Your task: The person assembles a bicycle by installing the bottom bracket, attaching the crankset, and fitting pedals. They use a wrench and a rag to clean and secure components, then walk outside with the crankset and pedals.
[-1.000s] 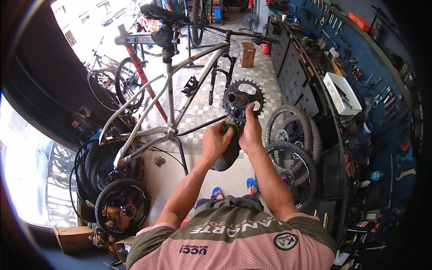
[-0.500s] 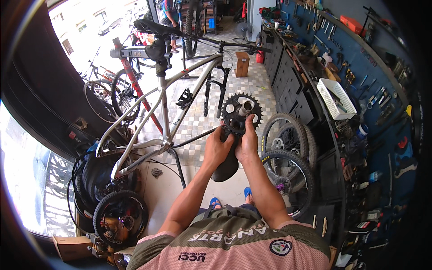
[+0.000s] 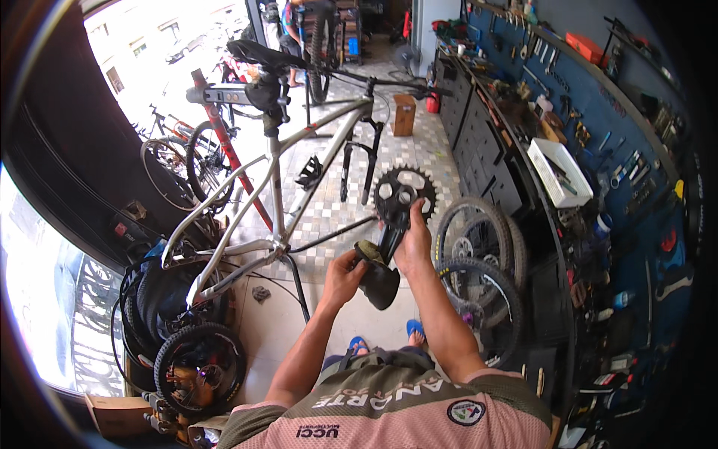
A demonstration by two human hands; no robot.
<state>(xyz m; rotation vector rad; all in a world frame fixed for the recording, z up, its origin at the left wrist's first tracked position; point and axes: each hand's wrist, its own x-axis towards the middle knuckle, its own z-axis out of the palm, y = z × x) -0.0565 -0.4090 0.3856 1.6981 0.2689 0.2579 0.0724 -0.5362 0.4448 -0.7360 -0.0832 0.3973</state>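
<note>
In front of me my right hand (image 3: 413, 245) is closed on a bicycle crankset, its thumb up against the toothed black chainring (image 3: 387, 200). The crank arm (image 3: 390, 241) slants down toward me, its lower end inside a dark, soft sock-like cover with an olive lining (image 3: 380, 289). My left hand (image 3: 342, 280) pinches the rim of this cover from the left side. To the left a silver bicycle frame (image 3: 276, 196) is clamped in a red-posted repair stand (image 3: 221, 136); it has a fork and handlebar but no wheels fitted.
Several loose wheels (image 3: 482, 273) lean at the right beside black drawer cabinets (image 3: 486, 161). A white basket (image 3: 559, 191) stands on the bench under a blue tool wall (image 3: 636, 135). A wooden block (image 3: 404, 116) stands on the tiles. A person (image 3: 290, 34) is far back.
My left hand has moved down and left from the chainring, folding the cover's rim outward. The chainring has tilted, so its hollow axle no longer points up at me.
</note>
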